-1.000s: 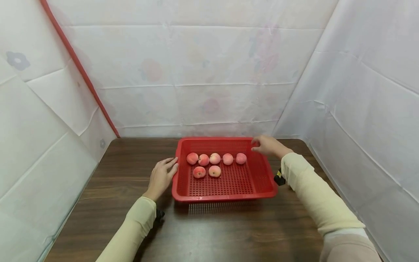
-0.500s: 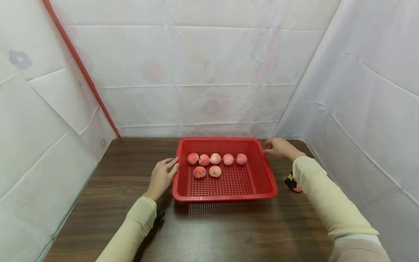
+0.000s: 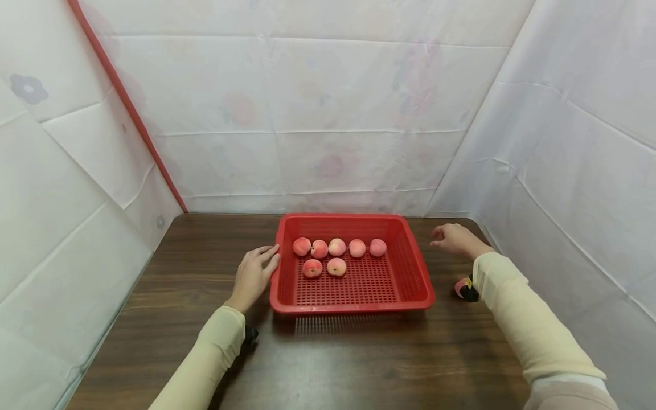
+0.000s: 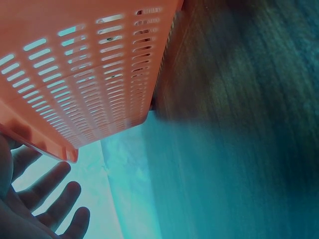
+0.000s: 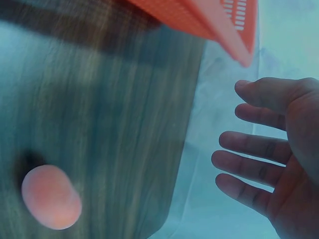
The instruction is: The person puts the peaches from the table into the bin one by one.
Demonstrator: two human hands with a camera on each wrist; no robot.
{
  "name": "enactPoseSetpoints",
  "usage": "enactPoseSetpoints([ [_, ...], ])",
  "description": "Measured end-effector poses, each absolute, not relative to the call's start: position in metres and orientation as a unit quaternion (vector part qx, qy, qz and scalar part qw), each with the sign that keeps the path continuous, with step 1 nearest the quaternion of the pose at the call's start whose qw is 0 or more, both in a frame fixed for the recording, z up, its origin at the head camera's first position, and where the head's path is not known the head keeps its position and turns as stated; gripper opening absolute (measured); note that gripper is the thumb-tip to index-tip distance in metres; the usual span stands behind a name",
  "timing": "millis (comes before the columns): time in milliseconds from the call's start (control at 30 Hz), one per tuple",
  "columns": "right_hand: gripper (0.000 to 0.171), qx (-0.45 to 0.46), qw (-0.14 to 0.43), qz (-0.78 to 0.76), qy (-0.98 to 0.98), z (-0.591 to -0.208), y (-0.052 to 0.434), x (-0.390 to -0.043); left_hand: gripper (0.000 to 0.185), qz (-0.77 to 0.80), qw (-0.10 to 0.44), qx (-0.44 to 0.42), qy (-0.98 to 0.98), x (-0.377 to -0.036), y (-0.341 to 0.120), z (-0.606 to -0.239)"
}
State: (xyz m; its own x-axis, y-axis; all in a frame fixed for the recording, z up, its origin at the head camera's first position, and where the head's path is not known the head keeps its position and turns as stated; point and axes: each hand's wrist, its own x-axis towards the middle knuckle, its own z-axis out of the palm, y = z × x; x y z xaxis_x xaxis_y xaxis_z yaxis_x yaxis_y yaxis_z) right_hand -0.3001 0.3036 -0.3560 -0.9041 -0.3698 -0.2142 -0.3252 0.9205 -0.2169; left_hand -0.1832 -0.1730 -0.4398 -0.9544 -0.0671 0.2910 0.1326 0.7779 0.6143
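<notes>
A red plastic basket [image 3: 353, 309] with a slotted floor stands on the table. Inside it lie several pink-red peaches [image 3: 336, 247], most in a back row and two in front of that row. My left hand [image 3: 252, 278] rests at the basket's left rim, its fingers loosely extended in the left wrist view. To the right of the basket, my right hand [image 3: 456, 239] hovers over the table with spread, relaxed fingers and nothing in them. One more peach [image 5: 51, 197] sits on the table below the right wrist, partly covered by the wrist camera in the head view.
The dark wooden table [image 3: 328, 364] extends around the basket on all sides. White sheeting [image 3: 328, 114] with faint flowers rises behind it and at both sides. A red strip [image 3: 123, 102] runs down the back left corner.
My right hand has moved rightward, from over the basket's right rim to beside it above the table. The loose peach has come into view. The left hand and basket stay put.
</notes>
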Motion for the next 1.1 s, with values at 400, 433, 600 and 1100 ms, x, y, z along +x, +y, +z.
enactPoseSetpoints([
  [400,0.036,-0.157,0.146,-0.098,0.972,-0.371,0.323,-0.292,0.037,-0.334,0.149,-0.014,-0.931,-0.183,-0.173,-0.441],
  [433,0.036,-0.154,0.148,-0.099,0.972,-0.372,0.325,-0.291,0.037,-0.334,0.149,-0.014,-0.931,-0.183,-0.173,-0.441],
  [600,0.039,-0.141,0.173,-0.094,0.97,-0.381,0.332,-0.287,0.037,-0.335,0.153,-0.014,-0.929,-0.183,-0.173,-0.441],
  [1100,0.043,-0.086,0.238,-0.069,0.965,-0.4,0.353,-0.268,0.037,-0.338,0.159,-0.015,-0.928,-0.182,-0.172,-0.44],
])
